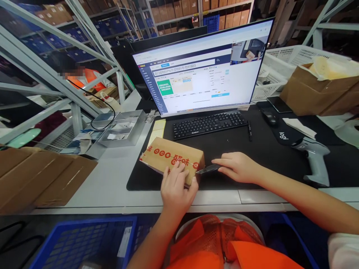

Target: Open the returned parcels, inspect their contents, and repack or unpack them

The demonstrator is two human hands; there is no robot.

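Note:
A small brown cardboard box with red printed tape lies on the black desk mat. My left hand rests on its near right part, fingers spread over the top and thumb by the right edge. In my right hand is a dark utility knife, held with the fingers closed around its handle. The blade tip points left and meets the box's right end near the taped edge. Whether the blade has entered the cardboard I cannot tell.
Behind the box stand a keyboard and a lit monitor. To the right are a barcode scanner, a mouse and an open carton. Cardboard lies at left, and a blue crate sits below the desk edge.

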